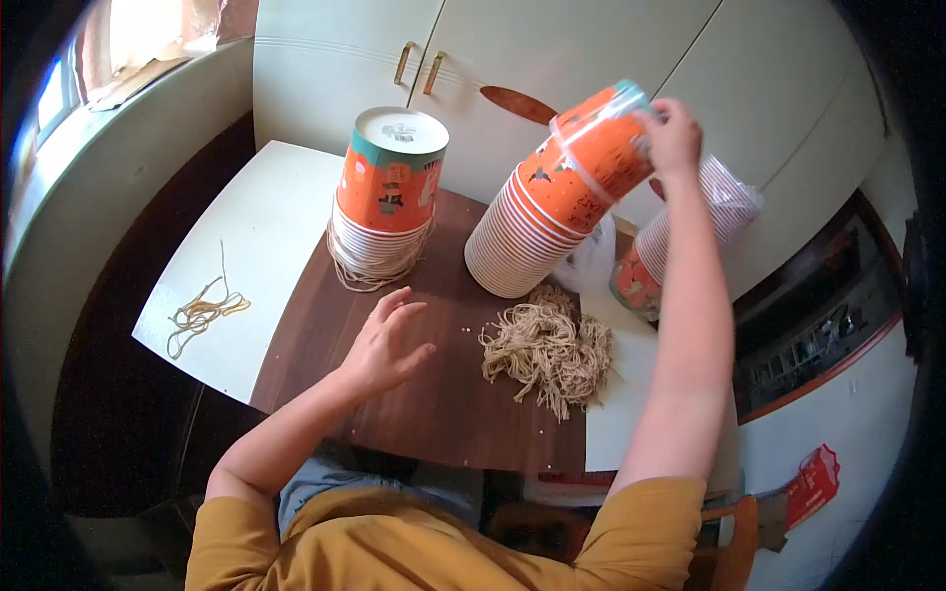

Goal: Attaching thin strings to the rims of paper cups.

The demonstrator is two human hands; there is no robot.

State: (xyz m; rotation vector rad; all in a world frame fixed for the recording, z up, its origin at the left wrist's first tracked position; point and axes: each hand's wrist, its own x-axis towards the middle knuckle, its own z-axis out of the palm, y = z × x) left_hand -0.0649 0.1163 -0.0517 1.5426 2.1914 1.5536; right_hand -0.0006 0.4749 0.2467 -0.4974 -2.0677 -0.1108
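My right hand (675, 143) is closed on the bottom end of a tall stack of orange paper buckets (527, 241), nested one in another. That stack tilts up to the right, its striped white rims low on the brown table part, and some clear plastic shines around its upper end. My left hand (389, 345) holds nothing, its fingers apart above the brown surface. Just beyond it, a second stack of paper buckets (389, 187) stands upside down, with loops of twine (365, 271) around its lower rims. A tangled heap of tan cords (552, 350) lies between my arms.
On the white left table part (227, 246) lies a loose bundle of string (207, 313). Another bucket stack (655, 256) in clear plastic leans at the right, partly behind my right forearm. White cabinet doors (552, 59) close off the far side. A wooden chair (734, 542) stands at lower right.
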